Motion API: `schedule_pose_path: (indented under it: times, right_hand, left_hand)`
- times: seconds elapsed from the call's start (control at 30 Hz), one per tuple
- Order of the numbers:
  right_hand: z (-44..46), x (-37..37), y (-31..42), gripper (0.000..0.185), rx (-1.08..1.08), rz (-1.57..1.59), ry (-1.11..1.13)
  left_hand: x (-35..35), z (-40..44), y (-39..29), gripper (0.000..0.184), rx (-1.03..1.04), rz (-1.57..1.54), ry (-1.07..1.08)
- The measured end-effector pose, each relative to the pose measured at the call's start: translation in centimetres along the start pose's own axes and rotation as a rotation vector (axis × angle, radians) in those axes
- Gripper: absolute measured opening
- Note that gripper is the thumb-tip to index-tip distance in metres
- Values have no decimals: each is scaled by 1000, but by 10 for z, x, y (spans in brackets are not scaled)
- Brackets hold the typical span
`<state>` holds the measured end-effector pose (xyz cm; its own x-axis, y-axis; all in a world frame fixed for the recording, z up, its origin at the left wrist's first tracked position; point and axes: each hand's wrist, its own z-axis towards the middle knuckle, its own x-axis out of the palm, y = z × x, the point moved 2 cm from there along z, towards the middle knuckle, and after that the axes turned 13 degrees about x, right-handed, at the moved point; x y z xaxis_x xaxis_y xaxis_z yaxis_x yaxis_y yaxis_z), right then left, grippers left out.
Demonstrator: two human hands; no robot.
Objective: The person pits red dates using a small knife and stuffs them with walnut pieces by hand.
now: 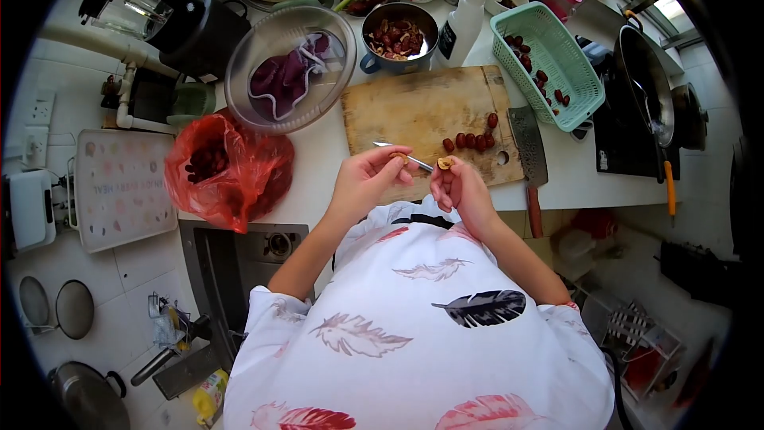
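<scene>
My left hand [372,178] is closed, pinching a piece of split red date [400,158] between thumb and fingers. My right hand [461,193] is closed too, with another opened date piece [444,163] at its fingertips, pale flesh showing. A slim, pointed metal tool like a small knife [420,163] runs between the hands. Its inner end meets my right fingers, and its tip points left over the wooden cutting board [414,107]. Several whole red dates [469,141] lie in a row on the board, one a little above the rest.
A cleaver [529,147] lies along the board's right edge. Behind stand a pot of cut dates [398,38], a spray bottle [463,20] and a green basket [585,72] with dates. To the left are a clear bowl with purple cloth [239,72] and a red plastic bag [263,163].
</scene>
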<state>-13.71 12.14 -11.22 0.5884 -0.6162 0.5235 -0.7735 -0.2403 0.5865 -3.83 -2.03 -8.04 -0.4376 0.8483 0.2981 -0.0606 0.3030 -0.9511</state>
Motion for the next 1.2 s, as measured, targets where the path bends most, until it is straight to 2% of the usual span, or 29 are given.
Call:
schedule_pose_path:
  times: [0.03,0.17,0.3,0.37,0.4,0.47,0.5,0.53,0.6,0.67,0.8,0.87,0.93,1.03,1.1,1.13,1.2]
  right_hand:
    - [-1,0,1,26,5,16,-33]
    - [2,-3,2,24,16,27,-67]
    - [9,-3,8,23,-23,-135,-104]
    - [15,-1,15,23,-72,-187,-96]
    - [18,0,19,24,-114,-231,-88]
    - [20,2,27,24,-124,-245,-85]
    - [20,5,31,24,-146,-263,-91]
    - [20,6,35,24,-169,-281,-98]
    - [21,1,36,23,-169,-314,-99]
    - [24,-3,34,23,-149,-384,-127]
    - [21,2,34,24,-134,-505,-65]
    - [24,4,34,24,-182,-610,-1]
    - [20,10,40,23,-143,-581,35]
    - [11,25,50,24,-221,-689,88]
    - [13,27,53,24,-63,-575,130]
    - [18,24,53,24,-64,-574,131]
    - [37,12,44,24,-70,-392,190]
  left_hand:
    - [-3,6,5,24,68,78,-32]
    - [-19,42,22,24,78,189,-39]
    - [-30,108,23,31,94,128,30]
    - [-30,138,16,42,325,81,-57]
    - [-28,142,12,42,332,81,-54]
    - [-24,150,4,52,295,487,81]
    - [-31,152,17,52,377,549,103]
    - [-31,145,19,44,458,688,76]
    - [-30,122,23,36,506,769,180]
    - [-15,86,12,32,61,292,313]
    - [2,40,6,32,79,287,235]
    - [1,31,5,31,241,286,174]
    - [3,23,-10,32,251,336,175]
    - [1,17,-16,30,277,511,142]
    - [0,15,-17,27,362,517,96]
    - [-1,15,-17,27,362,519,96]
    - [-7,16,-9,24,36,93,-18]
